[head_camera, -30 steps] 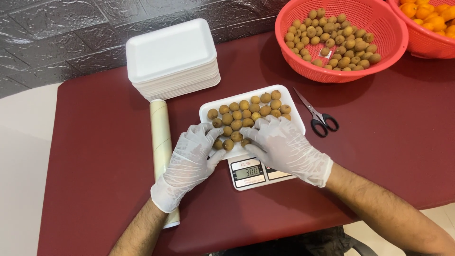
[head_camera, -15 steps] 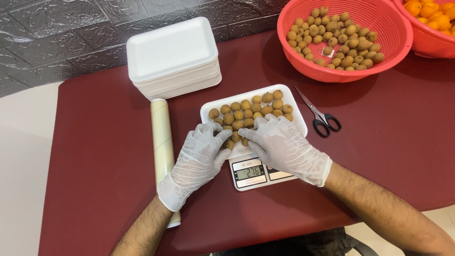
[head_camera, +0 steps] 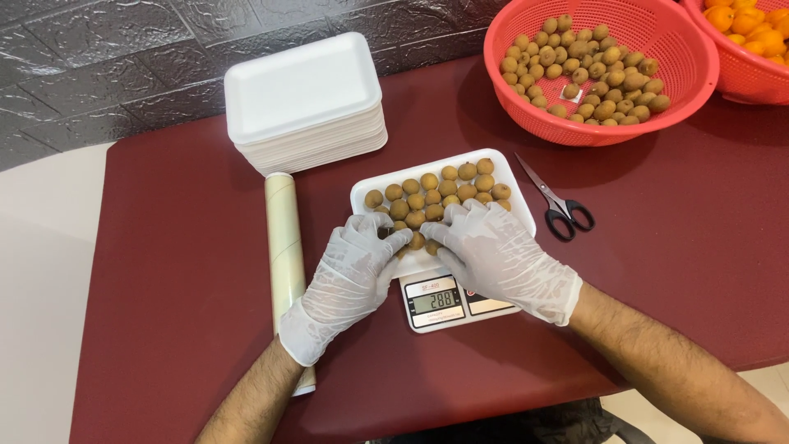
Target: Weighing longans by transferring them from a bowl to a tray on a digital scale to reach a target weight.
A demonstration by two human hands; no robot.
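A white foam tray (head_camera: 503,172) filled with several small round brown fruits (head_camera: 448,187) rests on a small digital kitchen scale (head_camera: 444,301) in the middle of the dark red table. Both hands wear thin white gloves. My left hand (head_camera: 349,275) lies over the tray's near left corner, fingertips on the fruits. My right hand (head_camera: 499,253) covers the tray's near right part, its fingers spread over the fruits and meeting the left fingertips. The front rows of fruit are hidden under the hands.
A stack of white foam trays (head_camera: 306,103) stands at the back left. A roll of cling film (head_camera: 285,247) lies left of the scale. Black-handled scissors (head_camera: 559,205) lie to the right. A red basket (head_camera: 604,123) of brown fruits and another with orange fruits (head_camera: 748,49) sit behind.
Both hands stay on the fruits in the tray; the fingers have shifted slightly among the near rows. Nothing else on the table has moved.
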